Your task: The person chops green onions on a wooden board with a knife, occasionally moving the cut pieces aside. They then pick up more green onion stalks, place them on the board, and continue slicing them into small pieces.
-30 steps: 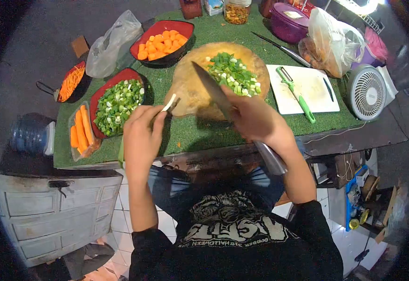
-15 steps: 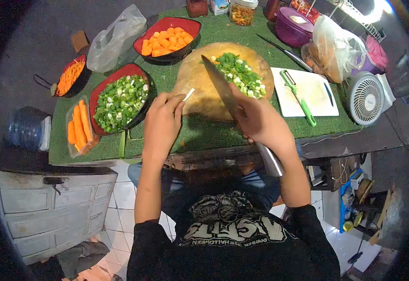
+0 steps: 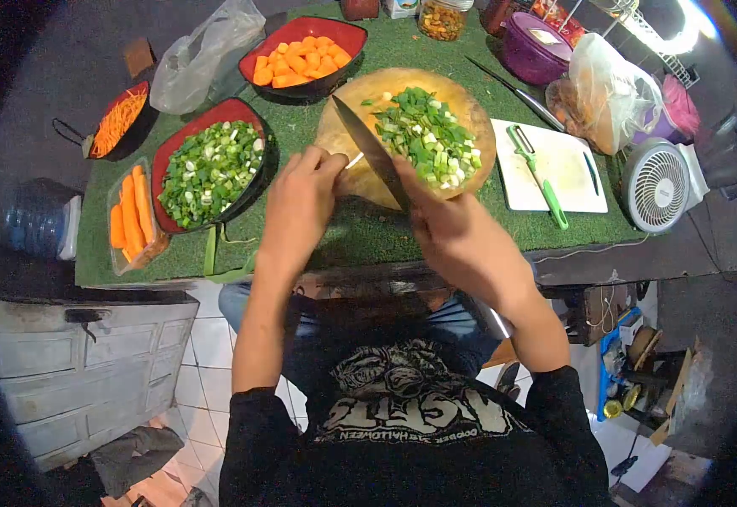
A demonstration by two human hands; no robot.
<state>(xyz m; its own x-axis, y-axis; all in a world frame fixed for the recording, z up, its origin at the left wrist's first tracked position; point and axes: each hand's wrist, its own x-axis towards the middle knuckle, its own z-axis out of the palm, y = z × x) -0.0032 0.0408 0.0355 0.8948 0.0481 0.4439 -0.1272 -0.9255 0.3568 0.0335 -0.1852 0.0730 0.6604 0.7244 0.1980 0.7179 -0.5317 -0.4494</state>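
A round wooden board [image 3: 343, 127] carries a heap of chopped spring onion [image 3: 432, 139]. My left hand [image 3: 302, 198] pinches a short white stalk [image 3: 355, 160] at the board's left edge. In my right hand [image 3: 461, 241] is a large knife [image 3: 368, 148]; its blade points up and left across the board, between the stalk and the heap, and the end of its handle shows below my wrist. Left of the board are a red and black bowl of chopped spring onion [image 3: 212, 173] and, further back, another bowl of cut carrots [image 3: 301, 63].
A plastic tray of whole carrots [image 3: 136, 220] and a bowl of shredded carrot [image 3: 119, 122] are at the left. To the right are a white board [image 3: 550, 165] with a green peeler [image 3: 537, 173], a small fan [image 3: 657, 186], a second knife [image 3: 516, 93] and a purple container [image 3: 537, 49].
The knife has shifted left, nearer the stalk, with my right hand. My left hand has moved slightly up and right with the stalk. The whole view has shifted a little.
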